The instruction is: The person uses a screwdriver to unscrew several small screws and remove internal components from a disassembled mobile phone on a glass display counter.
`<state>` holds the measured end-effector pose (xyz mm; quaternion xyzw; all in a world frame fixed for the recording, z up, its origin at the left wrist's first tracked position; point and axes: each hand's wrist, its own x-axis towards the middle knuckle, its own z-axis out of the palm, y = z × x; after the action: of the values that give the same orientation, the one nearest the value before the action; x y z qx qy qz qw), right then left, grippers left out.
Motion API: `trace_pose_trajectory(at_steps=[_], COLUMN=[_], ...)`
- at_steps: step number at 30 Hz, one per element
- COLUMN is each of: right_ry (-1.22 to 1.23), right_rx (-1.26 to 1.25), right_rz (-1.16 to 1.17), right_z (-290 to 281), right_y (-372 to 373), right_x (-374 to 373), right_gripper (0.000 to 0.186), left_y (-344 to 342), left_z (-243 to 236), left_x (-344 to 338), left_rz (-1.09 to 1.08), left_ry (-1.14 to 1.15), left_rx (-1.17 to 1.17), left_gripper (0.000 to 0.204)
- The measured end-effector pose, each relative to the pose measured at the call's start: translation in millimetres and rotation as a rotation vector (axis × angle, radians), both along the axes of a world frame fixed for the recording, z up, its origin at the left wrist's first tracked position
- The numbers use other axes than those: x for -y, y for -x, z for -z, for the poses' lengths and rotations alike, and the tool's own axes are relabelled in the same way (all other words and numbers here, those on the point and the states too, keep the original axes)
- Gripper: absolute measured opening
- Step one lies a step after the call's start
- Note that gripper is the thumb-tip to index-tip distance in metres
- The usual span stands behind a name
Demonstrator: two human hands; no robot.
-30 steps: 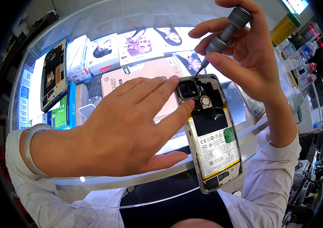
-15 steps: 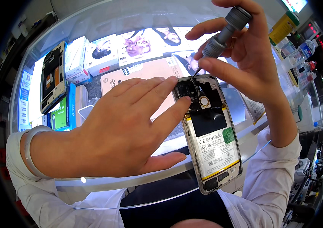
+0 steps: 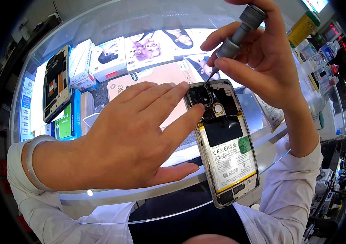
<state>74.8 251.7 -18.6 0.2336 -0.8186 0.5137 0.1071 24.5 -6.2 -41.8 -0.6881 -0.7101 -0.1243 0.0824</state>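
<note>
An opened smartphone (image 3: 226, 142) lies on the glass counter, its back cover off. Its white battery (image 3: 232, 164) with yellow edges and its black camera module (image 3: 199, 95) are exposed. My left hand (image 3: 134, 132) is stretched out from the left, fingers spread, two fingertips resting on the phone's upper left edge and beside the camera. In my right hand (image 3: 262, 69) is a grey precision screwdriver (image 3: 233, 42), held tilted between thumb and fingers. Its thin tip meets the phone's top edge, just above the camera module; any screw there is too small to make out.
Another opened phone (image 3: 57, 83) lies at the left on the counter (image 3: 112, 199). Boxes (image 3: 81, 63) and a pink package (image 3: 156, 81) show under or on the glass. A yellow bottle with a green cap (image 3: 304, 29) and clear bottles (image 3: 323, 56) stand at the right.
My right hand and the screwdriver's handle have shifted very slightly, the tip staying at the same spot. My left hand and the phone are practically unmoved.
</note>
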Motion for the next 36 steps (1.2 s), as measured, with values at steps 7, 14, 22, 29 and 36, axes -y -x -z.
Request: trace_pose_trajectory(at_steps=[7,14,22,29,36], right_ry=[0.03,0.013,-0.017,-0.016,-0.019], right_rx=[0.003,0.091,-0.017,-0.231,-0.111], right_rz=[-0.046,0.067,0.051,0.356,0.212], right_z=[1.6,-13.8,-6.2,11.8,17.8], right_y=[3.3,-7.1,-5.4,7.4,14.3], right_x=[-7.3,13.5,4.7,23.7,-19.6], right_gripper=[0.079,0.08,0.082,0.083,0.037], left_y=[0.1,0.7,-0.1,-0.3,-0.2], left_z=[1.4,1.4,1.8,1.8,1.6], left_x=[-0.6,-0.6,-0.1,0.4,0.6], left_rz=[0.011,0.013,0.007,-0.004,0.009], left_ry=[-0.019,-0.009,-0.011,0.002,-0.006], left_rx=[0.008,0.005,0.001,-0.002,0.007], left_gripper=[0.073,0.073,0.074,0.074,0.074])
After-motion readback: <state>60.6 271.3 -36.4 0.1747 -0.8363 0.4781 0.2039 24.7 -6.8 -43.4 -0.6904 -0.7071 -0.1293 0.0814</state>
